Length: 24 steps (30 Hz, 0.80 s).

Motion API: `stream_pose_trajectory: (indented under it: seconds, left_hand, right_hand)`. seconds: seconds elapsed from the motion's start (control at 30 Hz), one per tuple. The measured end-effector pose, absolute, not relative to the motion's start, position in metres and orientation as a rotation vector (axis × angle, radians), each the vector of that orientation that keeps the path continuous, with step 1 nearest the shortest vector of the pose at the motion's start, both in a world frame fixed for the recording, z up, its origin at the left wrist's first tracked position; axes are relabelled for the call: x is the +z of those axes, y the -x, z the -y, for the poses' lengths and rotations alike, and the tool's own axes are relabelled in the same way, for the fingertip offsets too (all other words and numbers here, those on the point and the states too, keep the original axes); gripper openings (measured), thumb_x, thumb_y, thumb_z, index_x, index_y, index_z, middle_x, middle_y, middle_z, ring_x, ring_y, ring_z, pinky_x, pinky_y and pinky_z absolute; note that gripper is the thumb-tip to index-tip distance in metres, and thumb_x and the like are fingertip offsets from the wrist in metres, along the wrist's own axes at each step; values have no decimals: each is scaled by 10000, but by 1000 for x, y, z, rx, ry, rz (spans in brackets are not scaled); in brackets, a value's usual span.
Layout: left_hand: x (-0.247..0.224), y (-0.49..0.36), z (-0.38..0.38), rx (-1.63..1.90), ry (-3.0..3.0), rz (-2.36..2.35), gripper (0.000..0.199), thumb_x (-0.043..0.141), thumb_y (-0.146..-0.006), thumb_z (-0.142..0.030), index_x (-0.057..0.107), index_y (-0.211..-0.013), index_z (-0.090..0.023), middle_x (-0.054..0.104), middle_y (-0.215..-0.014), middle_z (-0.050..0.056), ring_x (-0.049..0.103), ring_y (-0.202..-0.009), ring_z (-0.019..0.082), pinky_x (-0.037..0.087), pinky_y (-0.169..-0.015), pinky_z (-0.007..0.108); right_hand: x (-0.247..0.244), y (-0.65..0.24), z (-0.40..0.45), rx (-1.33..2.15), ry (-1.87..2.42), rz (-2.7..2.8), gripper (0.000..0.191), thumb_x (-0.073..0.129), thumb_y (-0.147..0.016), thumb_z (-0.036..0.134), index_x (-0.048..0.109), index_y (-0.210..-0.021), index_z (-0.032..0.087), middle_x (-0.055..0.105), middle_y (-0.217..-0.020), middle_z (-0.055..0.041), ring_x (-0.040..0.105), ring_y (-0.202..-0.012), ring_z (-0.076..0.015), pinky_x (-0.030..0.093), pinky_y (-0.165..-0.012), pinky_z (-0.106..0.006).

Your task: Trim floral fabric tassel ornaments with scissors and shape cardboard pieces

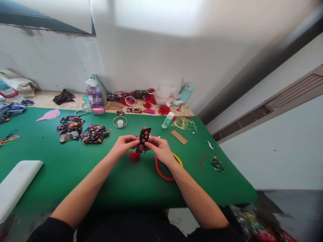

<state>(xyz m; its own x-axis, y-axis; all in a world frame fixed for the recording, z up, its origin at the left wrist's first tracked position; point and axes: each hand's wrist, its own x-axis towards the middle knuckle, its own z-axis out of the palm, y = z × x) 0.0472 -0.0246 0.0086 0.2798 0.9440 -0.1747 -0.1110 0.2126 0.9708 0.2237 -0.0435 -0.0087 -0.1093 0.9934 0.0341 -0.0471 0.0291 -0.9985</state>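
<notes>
Between my two hands I hold up a narrow strip of black floral fabric [144, 138], tilted slightly, above the green table. My left hand [126, 144] pinches its left edge, thumb in front. My right hand [158, 148] grips the right edge the same way; the fingers behind the strip are hidden. A red tassel [134, 156] shows just below the strip; whether it is joined to it I cannot tell. Under my right wrist lies a red and yellow ring [163, 174]. A glue stick [168, 120] stands beyond my right hand, near a brown cardboard strip [179, 137].
Piles of floral fabric [94, 134] lie on the green table [113, 188] to the left. A white box-like object [19, 185] sits at the left front. Yellow strings [183, 123], a grey ring [114, 121] and red threads [164, 110] are toward the back, before the wall.
</notes>
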Motion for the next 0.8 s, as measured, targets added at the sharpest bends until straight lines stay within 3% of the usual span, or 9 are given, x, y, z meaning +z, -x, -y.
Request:
stream_pose_trajectory:
  seconds: [0.17, 0.37, 0.6, 0.73, 0.8]
  left_hand:
    - [9, -45, 24, 887, -1026, -1001, 413, 826, -477, -410, 683, -738, -124, 664, -639, 25, 590, -564, 121, 508, -647, 288]
    - [8, -47, 25, 868, -967, -974, 452, 835, -464, -411, 648, -760, -126, 678, -694, 31, 649, -635, 162, 552, -712, 358]
    - [4, -52, 28, 997, -916, -964, 418, 828, -501, -371, 607, -744, -112, 664, -735, 30, 656, -693, 161, 575, -724, 348]
    - [3, -51, 23, 1161, -1039, -975, 605, 821, -519, -295, 572, -1051, -147, 659, -908, 47, 659, -668, 150, 580, -632, 310]
    - [3, -47, 19, 1247, -1168, -969, 698, 812, -528, -266, 536, -1164, -186, 639, -1046, 68, 656, -674, 126, 576, -658, 293]
  right_hand:
    - [-10, -224, 42, 1313, 1097, 1212, 257, 747, -631, 403, 686, -750, 184, 680, -698, 9, 639, -624, -154, 562, -644, -322]
    - [-8, -224, 44, 1286, 1147, 1221, 299, 659, -714, 465, 685, -862, 207, 700, -767, -15, 664, -669, -189, 584, -628, -352]
    - [-11, -217, 49, 1282, 1073, 1313, 324, 663, -731, 335, 587, -1027, 229, 674, -1008, -44, 685, -773, -181, 577, -739, -346]
    - [-16, -221, 44, 1181, 1140, 1377, 296, 575, -777, 285, 614, -1065, 226, 695, -961, -47, 674, -840, -207, 566, -712, -351]
    - [-16, -224, 41, 1121, 1180, 1444, 313, 557, -785, 268, 638, -1085, 232, 708, -923, -41, 667, -844, -213, 552, -714, -356]
